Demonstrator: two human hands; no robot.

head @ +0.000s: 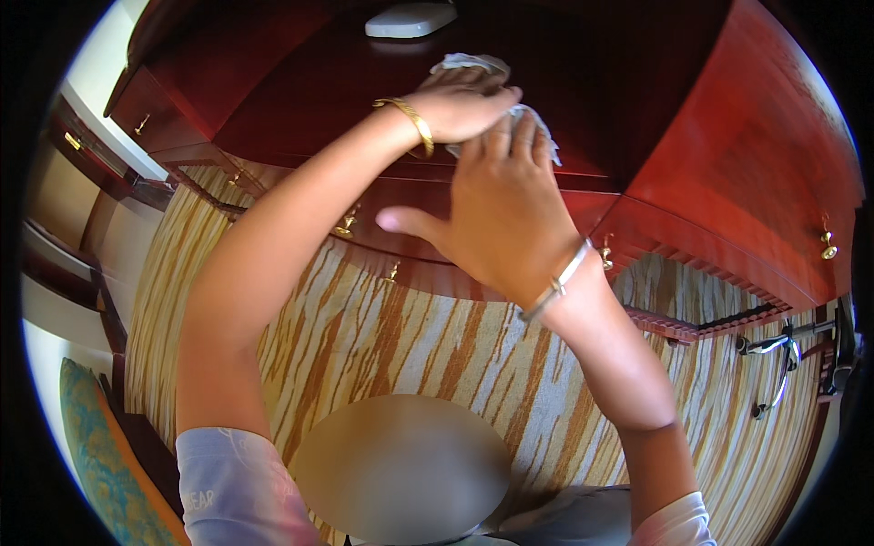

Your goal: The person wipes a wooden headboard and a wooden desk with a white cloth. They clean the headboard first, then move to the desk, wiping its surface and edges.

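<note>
My left hand (pixel 468 106), with a gold bracelet (pixel 413 123) at its wrist, lies palm down on a dark red wooden tabletop (pixel 300 89). Crumpled white cloth (pixel 478 61) shows beyond its fingertips. Just nearer to me, my right hand (pixel 509 194) presses its fingers onto thin white cloth (pixel 544 130), thumb spread out to the left. A silver bangle (pixel 563 283) circles that wrist. Whether both hands press one cloth or two separate ones, I cannot tell.
A white flat box-like object (pixel 411 20) sits toward the tabletop's far side. Drawers with brass pulls (pixel 346 224) line the near side. Striped carpet (pixel 423 341) covers the floor. At right are a chair's metal legs (pixel 785 348); at lower left, a teal-and-orange upholstered piece (pixel 113 450).
</note>
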